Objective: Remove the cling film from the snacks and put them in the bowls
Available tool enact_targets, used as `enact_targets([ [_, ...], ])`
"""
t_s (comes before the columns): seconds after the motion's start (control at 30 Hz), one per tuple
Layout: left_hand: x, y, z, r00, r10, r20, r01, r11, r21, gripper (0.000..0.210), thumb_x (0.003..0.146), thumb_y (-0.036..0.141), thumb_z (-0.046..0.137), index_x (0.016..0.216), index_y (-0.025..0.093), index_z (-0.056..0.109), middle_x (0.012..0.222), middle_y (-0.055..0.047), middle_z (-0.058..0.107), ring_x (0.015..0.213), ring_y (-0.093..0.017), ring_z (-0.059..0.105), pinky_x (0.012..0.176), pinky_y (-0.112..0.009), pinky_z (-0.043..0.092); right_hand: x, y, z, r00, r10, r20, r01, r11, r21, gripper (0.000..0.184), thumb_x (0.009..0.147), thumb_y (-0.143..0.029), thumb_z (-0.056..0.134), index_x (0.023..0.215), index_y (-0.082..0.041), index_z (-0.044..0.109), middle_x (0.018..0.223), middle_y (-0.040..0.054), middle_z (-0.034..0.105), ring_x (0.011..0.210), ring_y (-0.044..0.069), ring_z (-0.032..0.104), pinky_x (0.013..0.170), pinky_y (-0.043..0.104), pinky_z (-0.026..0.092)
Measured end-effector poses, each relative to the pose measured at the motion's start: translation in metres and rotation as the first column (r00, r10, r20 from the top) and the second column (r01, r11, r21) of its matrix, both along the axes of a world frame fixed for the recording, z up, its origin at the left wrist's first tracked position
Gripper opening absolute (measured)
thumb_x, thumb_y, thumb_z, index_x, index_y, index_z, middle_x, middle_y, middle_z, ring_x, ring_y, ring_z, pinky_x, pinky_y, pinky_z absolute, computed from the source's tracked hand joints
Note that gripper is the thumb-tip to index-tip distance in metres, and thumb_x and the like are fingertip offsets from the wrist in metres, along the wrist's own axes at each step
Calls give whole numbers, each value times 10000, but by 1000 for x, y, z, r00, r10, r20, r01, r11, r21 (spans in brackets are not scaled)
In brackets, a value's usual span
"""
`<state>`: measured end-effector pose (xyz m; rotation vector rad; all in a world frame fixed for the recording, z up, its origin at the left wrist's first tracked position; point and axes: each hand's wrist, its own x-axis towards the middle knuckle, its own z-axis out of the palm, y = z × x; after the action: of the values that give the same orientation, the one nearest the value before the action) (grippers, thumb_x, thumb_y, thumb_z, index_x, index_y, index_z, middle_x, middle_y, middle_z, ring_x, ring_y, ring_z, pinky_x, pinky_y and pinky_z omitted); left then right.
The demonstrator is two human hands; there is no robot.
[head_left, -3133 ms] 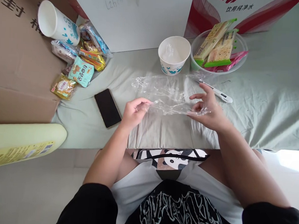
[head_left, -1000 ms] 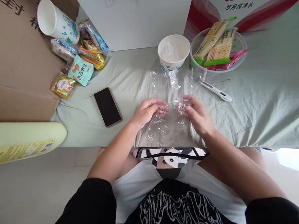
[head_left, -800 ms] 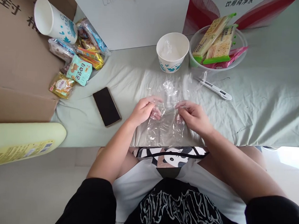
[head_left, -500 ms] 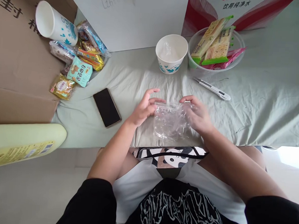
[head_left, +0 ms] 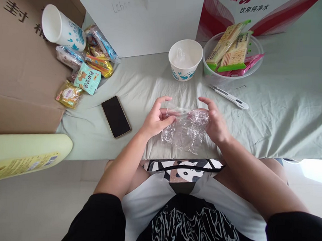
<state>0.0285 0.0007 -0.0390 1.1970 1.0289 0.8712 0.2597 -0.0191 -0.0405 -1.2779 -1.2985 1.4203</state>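
Observation:
A crinkled clear plastic bag [head_left: 186, 132] is stretched between my two hands, just above the cloth near the front edge. My left hand [head_left: 158, 118] grips its left side, thumb over the film and the other fingers behind it, the index finger held away. On the right side, my right hand [head_left: 216, 123] has its fingers partly behind or inside the film, with one finger raised off it. Beyond the hands stands a white paper cup [head_left: 184, 66] with a blue leaf pattern and a bit of clear plastic in it.
A clear bowl [head_left: 206, 72] holds wrapped crackers. A white utility knife [head_left: 229, 97] lies before it. At left are a phone [head_left: 116, 116], several snack packets [head_left: 87, 79] and a tipped paper cup [head_left: 64, 29]. Boxes [head_left: 161, 19] stand at the back.
The plastic bag is spread and shifted by the hands, its film bunching more on the right. My left thumb has moved right over it, and a right finger has lifted.

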Motion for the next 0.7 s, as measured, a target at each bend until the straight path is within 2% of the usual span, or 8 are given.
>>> enact_targets([
  [0.07, 1, 0, 0, 998, 59, 23, -59, 998, -5, 769, 765, 356, 849, 1414, 283, 444, 952, -11, 785, 788, -144, 745, 724, -261, 554, 0, -1, 5, 998, 61, 11, -61, 998, -17, 716, 776, -699, 706, 1297, -230, 558, 895, 44, 698, 747, 217, 643, 699, 361, 523],
  [0.1, 2, 0, 0, 996, 73, 47, -72, 997, -18, 798, 747, 373, 865, 1422, 277, 449, 968, -19, 790, 822, -151, 749, 751, -267, 558, 0, -1, 7, 997, 72, 36, -71, 997, -43, 648, 719, -640, 796, 1174, -210, 626, 850, 37, 693, 733, 209, 637, 693, 350, 514],
  [0.2, 1, 2, 2, 994, -47, 97, 58, 991, -120, 673, 698, 417, 899, 1271, 213, 612, 1005, -57, 802, 900, -185, 757, 821, -298, 570, -1, -2, 11, 990, 43, 131, -33, 996, -78, 429, 702, -545, 849, 855, -194, 657, 734, 13, 657, 664, 170, 593, 644, 314, 472],
  [0.3, 2, 1, 3, 973, -223, 58, 231, 947, -223, 430, 730, 471, 873, 967, 150, 712, 904, -86, 802, 832, -206, 758, 754, -312, 573, -1, -1, 9, 999, -49, 8, 49, 999, -10, 439, 751, -599, 801, 918, -219, 657, 805, 15, 694, 736, 182, 636, 707, 323, 509],
  [0.4, 3, 0, 2, 993, -116, 28, 119, 973, -198, 426, 780, 527, 820, 945, 158, 686, 851, -81, 801, 746, -190, 745, 675, -294, 556, -1, 0, 7, 996, -3, -91, 1, 1000, -29, 552, 741, -665, 773, 1061, -235, 646, 854, 25, 713, 803, 214, 672, 745, 348, 535],
  [0.47, 4, -1, 1, 999, -39, 21, 42, 983, -179, 443, 787, 517, 808, 1032, 176, 669, 861, -67, 807, 748, -187, 751, 673, -285, 560, -2, 0, 8, 997, 72, 35, -69, 995, -67, 475, 734, -605, 786, 975, -217, 658, 771, 19, 680, 733, 204, 641, 683, 337, 510],
  [0.57, 3, -2, 3, 998, -56, 15, 58, 979, -194, 434, 802, 484, 775, 1099, 188, 664, 772, -29, 789, 719, -193, 760, 651, -280, 571, -5, -2, 11, 970, 104, 220, -84, 992, -97, 286, 775, -464, 745, 801, -203, 631, 649, -1, 608, 607, 154, 550, 583, 301, 436],
  [0.7, -1, -1, 8, 993, -58, 105, 80, 973, -217, 393, 792, 475, 741, 1067, 205, 665, 566, 34, 687, 515, -170, 692, 474, -238, 488, -8, -3, 12, 996, -1, -93, -15, 985, -170, 291, 782, -437, 695, 973, -258, 567, 546, -84, 490, 486, 131, 482, 501, 275, 411],
])
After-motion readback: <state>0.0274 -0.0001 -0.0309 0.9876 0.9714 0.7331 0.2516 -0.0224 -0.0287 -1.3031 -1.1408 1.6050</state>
